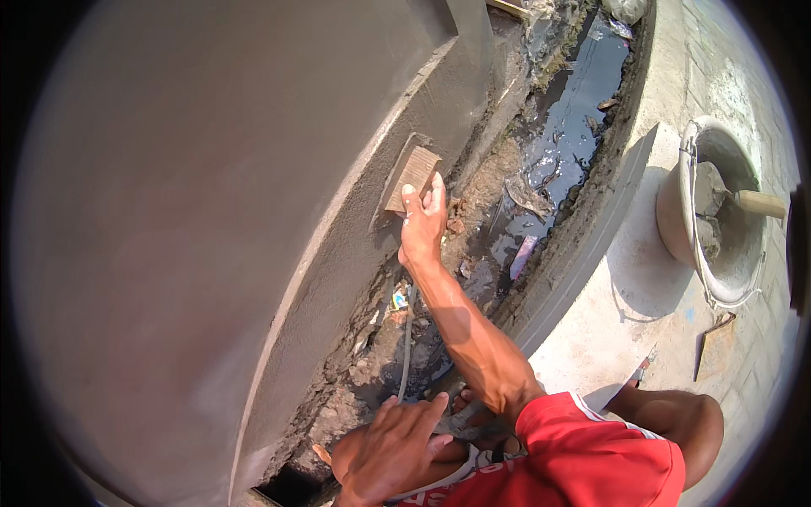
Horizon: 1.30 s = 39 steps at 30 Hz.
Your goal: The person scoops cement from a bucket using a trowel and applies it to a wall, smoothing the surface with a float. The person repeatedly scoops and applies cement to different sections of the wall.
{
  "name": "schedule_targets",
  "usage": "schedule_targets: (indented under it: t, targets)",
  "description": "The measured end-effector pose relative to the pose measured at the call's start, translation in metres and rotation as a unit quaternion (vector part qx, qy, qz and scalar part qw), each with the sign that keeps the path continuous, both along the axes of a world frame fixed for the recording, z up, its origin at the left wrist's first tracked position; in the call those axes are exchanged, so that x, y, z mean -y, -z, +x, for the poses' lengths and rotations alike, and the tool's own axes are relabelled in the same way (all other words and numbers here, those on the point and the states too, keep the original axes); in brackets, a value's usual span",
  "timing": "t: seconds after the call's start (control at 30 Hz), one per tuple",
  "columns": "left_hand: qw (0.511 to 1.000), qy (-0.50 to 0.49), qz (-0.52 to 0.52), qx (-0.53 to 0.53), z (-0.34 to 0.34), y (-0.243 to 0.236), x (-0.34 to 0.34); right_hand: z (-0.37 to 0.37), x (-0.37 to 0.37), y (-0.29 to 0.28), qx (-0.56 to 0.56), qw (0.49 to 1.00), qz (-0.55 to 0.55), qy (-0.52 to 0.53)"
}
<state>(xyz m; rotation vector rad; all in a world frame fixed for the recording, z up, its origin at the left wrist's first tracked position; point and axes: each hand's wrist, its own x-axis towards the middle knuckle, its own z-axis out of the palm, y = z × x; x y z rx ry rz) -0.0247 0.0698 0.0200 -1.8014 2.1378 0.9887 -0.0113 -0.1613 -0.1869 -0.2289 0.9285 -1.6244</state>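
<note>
My right hand (425, 221) grips a small rectangular wooden float (413, 178), thumb on its near face and fingers around its side edge. The float lies against the grey plastered band (334, 262) along the foot of the wall, tilted with the slope of that band. My left hand (395, 448) holds nothing; its fingers are stretched out and it lies over my bent knee. A thin ledge line (312, 245) separates the band from the smooth upper wall (186, 220).
Below the wall runs a ditch of dark water (583, 97) with rubble and litter. A thin pipe (407, 342) lies in it. On the pale concrete edge (583, 329) to the right stand a bucket (676, 211) holding mortar and a wooden-handled tool (760, 204), and a flat plate (715, 346).
</note>
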Motion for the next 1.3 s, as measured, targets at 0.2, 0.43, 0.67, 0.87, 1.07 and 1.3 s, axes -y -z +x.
schedule_targets:
  t: [0.2, 0.43, 0.67, 0.87, 1.07, 1.3]
  targets:
    - [0.999, 0.039, -0.013, -0.004, -0.005, 0.005, 0.012, -0.054, -0.026, -0.029, 0.103, 0.985, -0.141, 0.005]
    - [1.000, 0.002, -0.007, -0.001, -0.001, 0.004, 0.002, -0.058, 0.029, 0.131, 0.228, 0.955, 0.188, -0.009]
    - [1.000, -0.006, -0.010, 0.009, 0.003, 0.000, -0.003, -0.043, 0.033, 0.068, 0.170, 0.985, 0.035, -0.017]
    - [1.000, 0.002, -0.019, -0.024, 0.002, 0.007, -0.002, -0.022, 0.012, -0.027, -0.010, 0.997, -0.072, 0.022]
    - [0.999, 0.007, -0.020, -0.035, 0.005, 0.014, 0.000, -0.033, -0.034, -0.070, 0.175, 0.958, -0.220, -0.062]
    - [0.999, 0.014, -0.026, -0.024, 0.002, 0.005, -0.002, -0.123, 0.006, -0.033, 0.232, 0.945, -0.206, -0.106]
